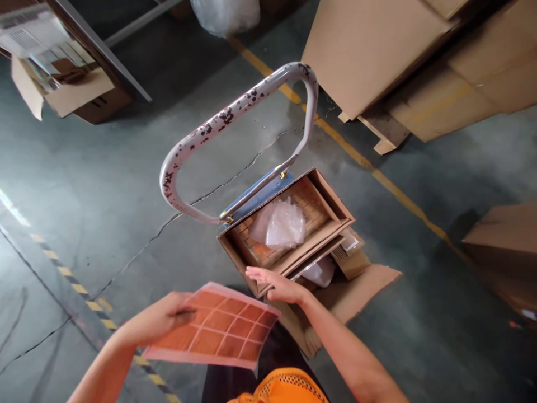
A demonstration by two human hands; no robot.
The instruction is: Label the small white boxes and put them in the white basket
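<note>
My left hand [161,319] grips a flat pink sheet with an orange brick-like grid [220,330], held level at the lower middle. My right hand [277,284] is flat with fingers together, reaching over the near edge of an open cardboard box [331,210]. The box sits on a blue hand cart with a grey, rust-spotted handle [235,112]. Inside the box lie more brick-patterned sheets and a crumpled clear plastic bag [283,224].
Flattened cardboard [361,285] lies under and beside the box. Large cardboard sheets on a wooden pallet [403,50] fill the upper right. Another carton [507,246] is at the right edge. A box with papers [62,84] sits upper left. Yellow floor lines cross the concrete.
</note>
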